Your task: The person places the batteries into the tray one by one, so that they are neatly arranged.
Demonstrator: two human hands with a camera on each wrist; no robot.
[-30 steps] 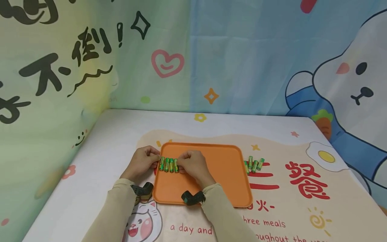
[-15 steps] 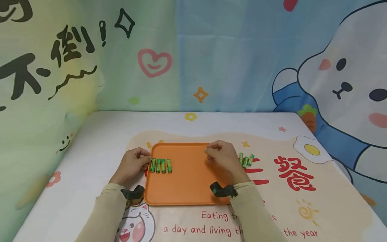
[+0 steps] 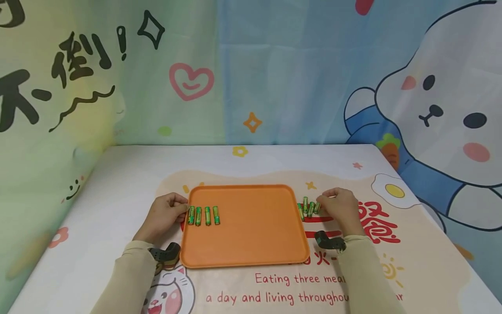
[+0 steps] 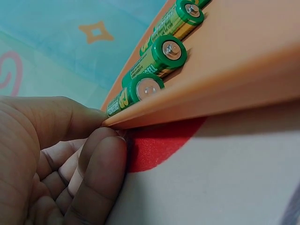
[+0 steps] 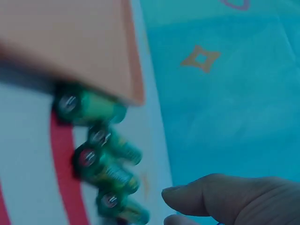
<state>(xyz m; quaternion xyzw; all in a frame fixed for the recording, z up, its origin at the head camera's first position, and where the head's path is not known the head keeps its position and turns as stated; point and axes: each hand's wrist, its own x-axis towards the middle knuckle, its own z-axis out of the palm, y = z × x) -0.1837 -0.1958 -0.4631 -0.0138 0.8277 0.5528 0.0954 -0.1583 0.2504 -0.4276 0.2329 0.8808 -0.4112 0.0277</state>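
Note:
An orange tray [image 3: 251,235] lies on the table, with several green AA batteries [image 3: 207,216] standing in a side-by-side row at its left end. My left hand [image 3: 161,216] pinches the tray's left rim, thumb [image 4: 70,117] on top and fingers underneath, close beside the first battery. Off the tray's right edge, more loose green batteries [image 3: 311,209] lie in a small cluster. Over the right side of that cluster is my right hand [image 3: 340,210], its fingertips right at the outermost battery. The right wrist view is blurred; the thumb [image 5: 187,194] shows there, apart from the batteries.
A printed cloth [image 3: 251,163] covers the table, with red lettering and cartoon drawings. Behind it hangs a printed backdrop [image 3: 274,87]. The loose batteries sit tight against the tray's right rim.
My right hand has let go of the fourth battery in the row and travelled right, across the tray, to the loose cluster. My left hand keeps its place on the rim. The head view has turned right.

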